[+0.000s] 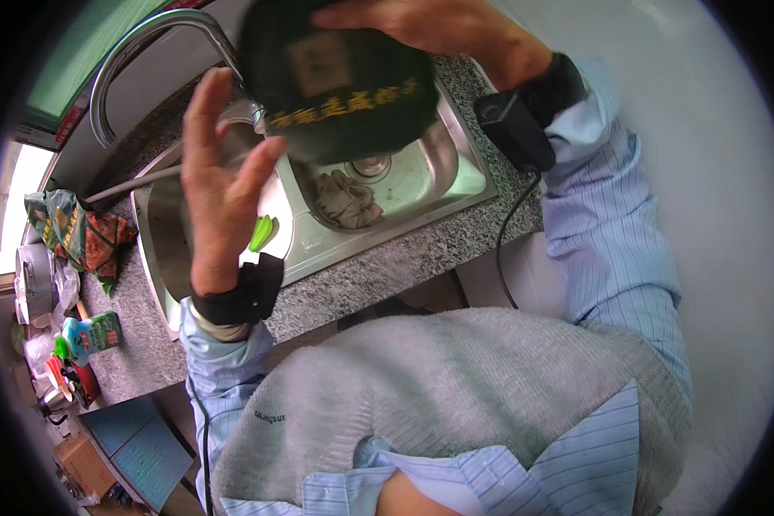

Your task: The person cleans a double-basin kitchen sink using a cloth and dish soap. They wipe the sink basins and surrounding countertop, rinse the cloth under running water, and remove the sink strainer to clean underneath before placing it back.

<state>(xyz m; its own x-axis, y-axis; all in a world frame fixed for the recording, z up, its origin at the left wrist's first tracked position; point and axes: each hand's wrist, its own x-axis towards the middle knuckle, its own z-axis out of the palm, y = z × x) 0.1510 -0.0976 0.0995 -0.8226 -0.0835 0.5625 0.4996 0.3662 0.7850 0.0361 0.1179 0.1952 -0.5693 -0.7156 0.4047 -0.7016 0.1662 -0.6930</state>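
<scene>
My right hand (413, 22) grips the top edge of a dark green rounded item (342, 84), raised above a stainless steel double sink (309, 242). A pale patch and yellow writing show on its blurred near face; its exact kind is unclear. My left hand (216, 174) is off its left side, holding nothing, fingers and thumb apart, over the left basin. A crumpled beige cloth (348, 200) lies in the right basin, close to the drain strainer (369, 168). In the left basin, partly behind my left hand, is a bright green object (262, 232).
A curved chrome faucet (100, 97) rises behind the sink. On the speckled stone counter (393, 274) at left are a green printed plastic bag (71, 226), a metal pot (33, 284) and a detergent pouch (90, 335). A cable (506, 238) hangs from my right wrist device.
</scene>
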